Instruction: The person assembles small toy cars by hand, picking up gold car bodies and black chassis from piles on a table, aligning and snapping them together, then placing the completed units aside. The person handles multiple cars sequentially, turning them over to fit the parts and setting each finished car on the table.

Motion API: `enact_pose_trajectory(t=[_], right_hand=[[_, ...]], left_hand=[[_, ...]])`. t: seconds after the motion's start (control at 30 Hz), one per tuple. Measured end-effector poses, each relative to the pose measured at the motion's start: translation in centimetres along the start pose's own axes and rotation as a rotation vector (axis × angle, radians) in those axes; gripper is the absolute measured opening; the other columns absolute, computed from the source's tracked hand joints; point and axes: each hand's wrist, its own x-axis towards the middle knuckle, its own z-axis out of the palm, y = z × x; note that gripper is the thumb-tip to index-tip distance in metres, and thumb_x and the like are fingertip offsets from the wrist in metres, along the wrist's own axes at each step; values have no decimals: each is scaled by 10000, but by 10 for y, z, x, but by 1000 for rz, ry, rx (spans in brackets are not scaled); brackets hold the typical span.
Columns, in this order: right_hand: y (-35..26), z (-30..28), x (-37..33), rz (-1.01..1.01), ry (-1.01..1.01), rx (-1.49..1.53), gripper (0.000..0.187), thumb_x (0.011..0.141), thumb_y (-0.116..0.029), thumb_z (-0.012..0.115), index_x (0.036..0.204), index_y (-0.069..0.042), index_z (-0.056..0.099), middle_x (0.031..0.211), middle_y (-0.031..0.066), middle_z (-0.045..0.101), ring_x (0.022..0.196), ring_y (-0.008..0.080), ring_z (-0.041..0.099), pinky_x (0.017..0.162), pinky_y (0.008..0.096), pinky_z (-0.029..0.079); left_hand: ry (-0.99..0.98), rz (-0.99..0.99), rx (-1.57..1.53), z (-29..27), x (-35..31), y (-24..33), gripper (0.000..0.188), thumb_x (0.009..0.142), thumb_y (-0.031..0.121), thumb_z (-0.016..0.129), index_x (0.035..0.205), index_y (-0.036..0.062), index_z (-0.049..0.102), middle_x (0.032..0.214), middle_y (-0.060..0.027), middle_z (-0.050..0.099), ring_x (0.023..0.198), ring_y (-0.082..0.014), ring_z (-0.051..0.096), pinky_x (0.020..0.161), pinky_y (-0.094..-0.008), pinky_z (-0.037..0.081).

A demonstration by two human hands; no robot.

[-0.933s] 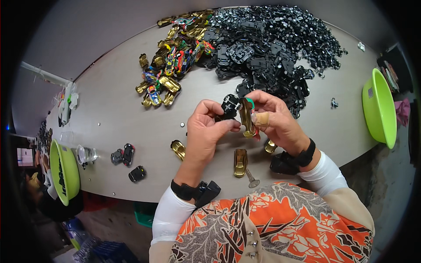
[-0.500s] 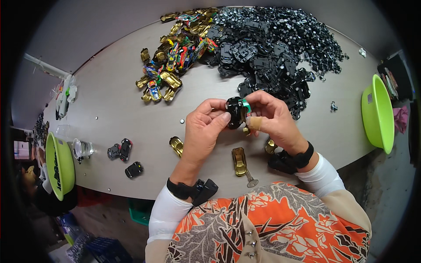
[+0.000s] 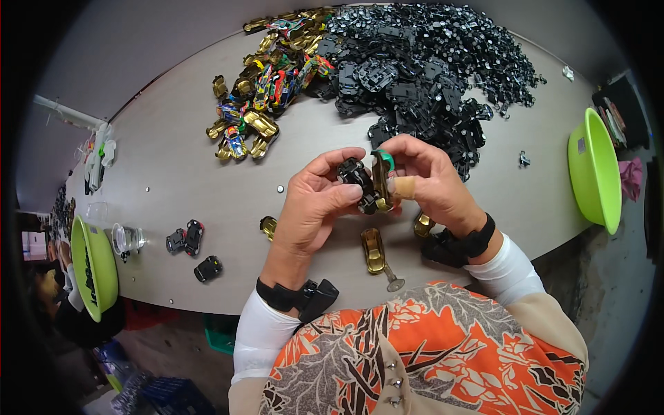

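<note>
Above the near middle of the table, my left hand (image 3: 308, 204) grips a black toy car chassis (image 3: 353, 178) between thumb and fingers. Close to its right side, a toy car body shell (image 3: 381, 181), gold with some green, is pinched in my right hand (image 3: 437, 181), whose thumb wears a plaster. The two parts stand side by side, almost touching; whether they meet is hard to tell. Below them on the table lies a gold car shell (image 3: 373, 249) beside a small flat metal piece (image 3: 395, 282). More gold shells show near my left wrist (image 3: 268, 227) and right wrist (image 3: 423, 224).
Coloured and gold car shells (image 3: 263, 123) lie heaped at the back, next to piles of black chassis (image 3: 429, 104) and small wheel parts (image 3: 477, 48). Several dark cars (image 3: 208, 268) sit at left. Green basins (image 3: 102, 270) flank the table, with another basin (image 3: 595, 169) at right.
My left hand has turned the black chassis so that another side of it shows. The shell in my right hand has also turned, and more of its gold shows.
</note>
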Motion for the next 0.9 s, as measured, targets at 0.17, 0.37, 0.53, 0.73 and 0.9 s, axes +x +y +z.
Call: enact_pose_trajectory(t=[0.17,0.37,0.53,0.73,0.9], right_hand=[[-1,-3,0,-55,-18,65,343,825,-100,644,1129,-18,509,1003,79,625,793,107,604,552,233,509],[-3,-5,0,-30,-38,135,382,835,-121,642,1170,-21,485,1062,110,633,863,129,621,561,238,514],[-4,-4,-1,-34,-35,152,386,825,-84,633,1175,-10,488,1061,109,613,818,124,608,569,238,510],[-8,-2,-4,-614,67,-764,392,725,73,623,1105,10,549,989,77,560,679,73,526,526,196,431],[-5,10,-1,-721,-65,-1106,458,680,34,661,1121,-5,545,940,127,554,752,270,611,617,322,515]], left_hand=[[-105,-45,-182,-8,1,2,460,766,-24,640,1206,4,507,1060,-112,608,917,-205,634,738,-366,588],[-114,-41,-218,-8,0,1,449,772,-1,654,1199,12,514,1046,-123,623,921,-208,638,740,-378,585],[-115,-29,-160,-12,2,-2,412,802,52,655,1190,19,521,990,-108,634,922,-197,639,716,-375,586],[-105,-146,-142,-6,-1,2,387,835,147,654,1182,28,529,970,-94,633,844,-181,653,651,-361,593],[-127,-131,-188,-9,0,-9,385,832,148,664,1174,29,534,979,-82,634,813,-165,650,647,-358,594]])
